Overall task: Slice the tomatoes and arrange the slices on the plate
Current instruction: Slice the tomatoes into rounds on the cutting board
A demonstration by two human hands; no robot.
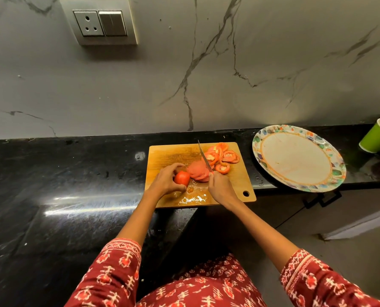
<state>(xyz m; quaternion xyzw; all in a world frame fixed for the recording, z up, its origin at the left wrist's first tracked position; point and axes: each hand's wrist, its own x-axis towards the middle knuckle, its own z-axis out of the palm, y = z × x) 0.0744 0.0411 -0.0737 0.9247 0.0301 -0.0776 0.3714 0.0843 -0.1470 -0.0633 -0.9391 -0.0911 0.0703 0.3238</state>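
A wooden cutting board (169, 154) lies on the black counter. My left hand (165, 180) grips the uncut end of a red tomato (182, 178) on the board. Freshly cut slices (199, 172) lean against each other just right of it. My right hand (221, 188) holds a knife (204, 157) whose blade points away from me, between the fresh slices and a loose heap of earlier tomato slices (223, 155) at the board's far right corner. The patterned plate (331, 149) sits to the right of the board with no slices on it.
A green paper cup (377, 135) stands at the far right behind the plate. The plate overhangs the counter's front edge. Tomato juice wets the board's near edge (192, 199). A marble wall with a socket panel (99, 22) rises behind the counter.
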